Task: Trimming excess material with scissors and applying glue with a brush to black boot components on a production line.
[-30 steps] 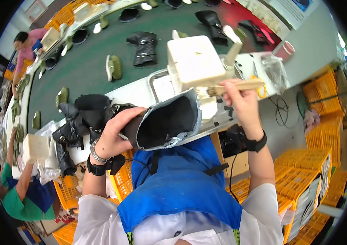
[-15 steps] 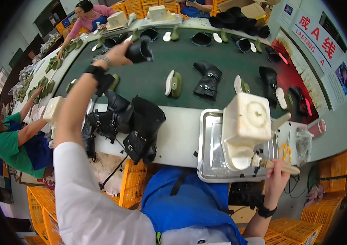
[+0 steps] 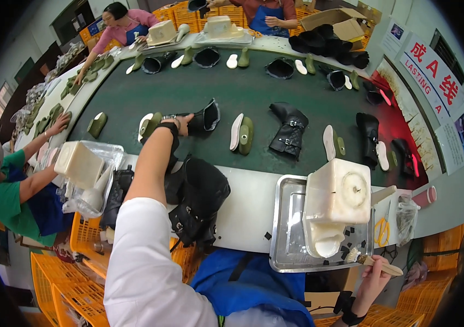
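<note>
My left hand [image 3: 184,124] reaches out over the green conveyor belt [image 3: 150,87], closed on a black boot [image 3: 207,116] whose opening points right. Just left of that hand, a green shoe last [image 3: 153,124] lies beside a white insole [image 3: 143,123]. A wooden-handled brush [image 3: 378,264] is in my right hand [image 3: 373,279], its pale bristles over the near right corner of a metal tray [image 3: 282,240]. On that tray stands a cream plastic container [image 3: 336,191] with a cut-open mouth. Several black boots [image 3: 202,191] are piled below my left forearm, which partly covers them.
Farther along the belt lie another black boot [image 3: 288,129], green lasts and insoles. Yellow scissors [image 3: 383,231] rest right of the tray. A co-worker in green [image 3: 11,191] is at the left; others work across the belt. Orange crates [image 3: 188,261] stand below the table.
My left hand has come nearer, bringing the boot down from the far side to the belt's near part. The brush has shifted away from the container's mouth, toward the tray's near edge.
</note>
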`<move>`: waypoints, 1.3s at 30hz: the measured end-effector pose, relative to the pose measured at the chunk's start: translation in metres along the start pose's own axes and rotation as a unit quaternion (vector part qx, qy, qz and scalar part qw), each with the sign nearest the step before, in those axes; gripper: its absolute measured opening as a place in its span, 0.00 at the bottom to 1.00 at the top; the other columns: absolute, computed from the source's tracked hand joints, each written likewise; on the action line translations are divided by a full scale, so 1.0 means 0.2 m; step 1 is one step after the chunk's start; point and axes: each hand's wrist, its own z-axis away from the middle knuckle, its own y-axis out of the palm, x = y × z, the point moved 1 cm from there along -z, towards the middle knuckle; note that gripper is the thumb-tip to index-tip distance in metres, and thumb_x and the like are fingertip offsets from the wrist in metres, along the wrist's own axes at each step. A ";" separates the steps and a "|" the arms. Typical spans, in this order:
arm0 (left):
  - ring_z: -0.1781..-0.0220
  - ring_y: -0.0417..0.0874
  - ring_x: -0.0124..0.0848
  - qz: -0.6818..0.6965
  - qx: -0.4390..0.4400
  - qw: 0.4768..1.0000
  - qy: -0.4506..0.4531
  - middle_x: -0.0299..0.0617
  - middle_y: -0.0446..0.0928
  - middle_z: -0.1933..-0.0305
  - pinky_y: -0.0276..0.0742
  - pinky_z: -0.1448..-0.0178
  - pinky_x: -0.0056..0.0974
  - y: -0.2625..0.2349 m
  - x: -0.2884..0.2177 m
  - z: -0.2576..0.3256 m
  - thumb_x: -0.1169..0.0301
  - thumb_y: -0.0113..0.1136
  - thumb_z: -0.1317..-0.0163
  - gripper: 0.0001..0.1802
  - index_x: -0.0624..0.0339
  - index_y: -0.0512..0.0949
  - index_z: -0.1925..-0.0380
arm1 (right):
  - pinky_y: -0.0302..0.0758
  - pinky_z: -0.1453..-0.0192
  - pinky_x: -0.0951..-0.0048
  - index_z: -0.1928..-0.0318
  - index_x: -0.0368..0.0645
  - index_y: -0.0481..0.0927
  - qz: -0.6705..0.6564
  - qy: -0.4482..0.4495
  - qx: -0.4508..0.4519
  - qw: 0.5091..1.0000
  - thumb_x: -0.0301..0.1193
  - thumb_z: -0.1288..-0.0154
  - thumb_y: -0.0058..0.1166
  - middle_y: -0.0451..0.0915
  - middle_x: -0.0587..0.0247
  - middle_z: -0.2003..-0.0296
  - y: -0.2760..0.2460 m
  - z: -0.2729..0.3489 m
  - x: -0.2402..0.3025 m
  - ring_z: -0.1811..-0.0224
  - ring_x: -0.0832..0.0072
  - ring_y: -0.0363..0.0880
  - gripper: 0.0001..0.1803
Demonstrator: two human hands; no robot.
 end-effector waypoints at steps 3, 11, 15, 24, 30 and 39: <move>0.46 0.72 0.48 0.020 -0.125 0.992 0.027 0.55 0.70 0.47 0.68 0.44 0.43 -0.16 0.06 0.15 0.68 0.57 0.54 0.41 0.49 0.53 0.37 | 0.59 0.80 0.87 0.65 0.36 0.73 -0.024 -0.011 -0.017 1.000 0.31 0.35 0.46 0.69 0.68 0.79 0.00 -0.02 -0.01 0.82 0.87 0.63 0.10; 0.50 0.76 0.43 0.180 -0.313 0.915 0.182 0.51 0.74 0.52 0.72 0.49 0.40 -0.27 -0.21 1.30 0.69 0.59 0.49 0.34 0.52 0.59 0.40 | 0.58 0.79 0.88 0.65 0.35 0.73 -0.091 -0.020 0.035 0.995 0.31 0.35 0.47 0.70 0.67 0.78 0.01 -0.04 -0.08 0.81 0.87 0.64 0.10; 0.45 0.71 0.50 0.197 -0.352 0.902 0.154 0.61 0.67 0.47 0.67 0.43 0.41 0.17 -0.55 1.56 0.63 0.67 0.55 0.47 0.68 0.52 0.40 | 0.59 0.79 0.87 0.64 0.34 0.73 -0.127 -0.038 0.081 0.988 0.31 0.35 0.46 0.69 0.66 0.78 0.04 -0.02 -0.09 0.81 0.86 0.64 0.10; 0.48 0.70 0.49 0.282 -0.494 0.822 -0.013 0.57 0.67 0.48 0.67 0.45 0.42 0.66 -0.81 1.36 0.61 0.72 0.65 0.50 0.68 0.57 0.42 | 0.61 0.79 0.86 0.63 0.34 0.73 -0.135 -0.025 0.101 0.985 0.30 0.35 0.46 0.69 0.67 0.80 0.05 0.04 -0.09 0.82 0.85 0.64 0.10; 0.54 0.75 0.40 0.361 -0.545 0.756 0.037 0.50 0.71 0.55 0.71 0.51 0.38 0.39 -0.72 1.55 0.65 0.71 0.64 0.43 0.67 0.62 0.47 | 0.60 0.79 0.87 0.63 0.34 0.74 -0.128 -0.031 0.065 0.989 0.32 0.35 0.46 0.68 0.67 0.81 0.03 0.01 -0.11 0.82 0.85 0.63 0.11; 0.50 0.72 0.37 0.877 -0.088 0.357 0.311 0.50 0.68 0.47 0.69 0.45 0.38 0.20 -0.90 1.70 0.40 0.44 0.45 0.40 0.64 0.61 0.44 | 0.60 0.78 0.87 0.63 0.34 0.74 -0.141 -0.015 0.022 0.990 0.30 0.36 0.48 0.69 0.69 0.81 -0.02 -0.02 -0.14 0.82 0.86 0.63 0.10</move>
